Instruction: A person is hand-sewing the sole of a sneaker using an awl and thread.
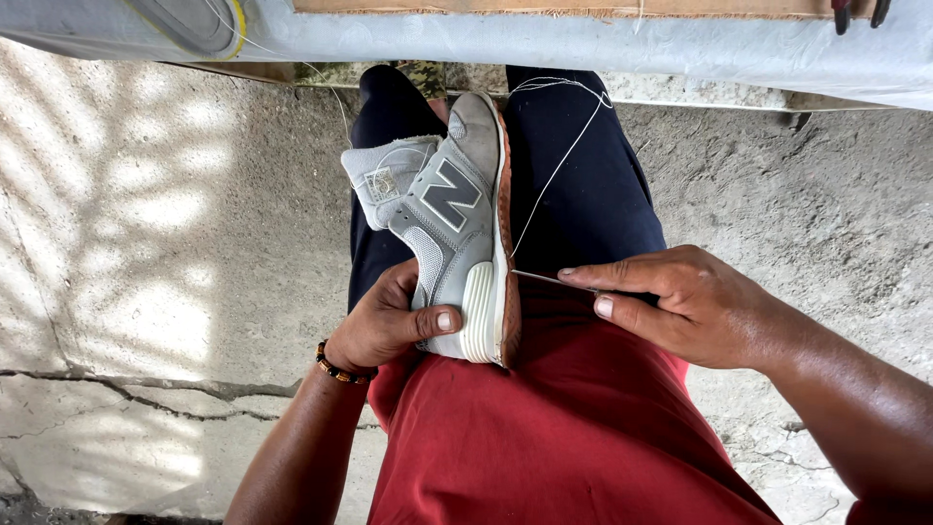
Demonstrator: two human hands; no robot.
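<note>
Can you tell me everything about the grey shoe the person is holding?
The grey shoe is a sneaker with mesh and suede-looking panels, a dark letter-shaped patch on its side, a white midsole and a reddish-brown outsole. It lies on its side on the person's lap, toe pointing away. The left hand grips its heel end, thumb on the midsole. A thin metal needle, pinched by the right hand, meets the sole edge, and white thread runs up from there.

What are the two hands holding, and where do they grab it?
Left hand grips the grey shoe around its heel end. Right hand pinches a thin metal needle by its back end.
</note>
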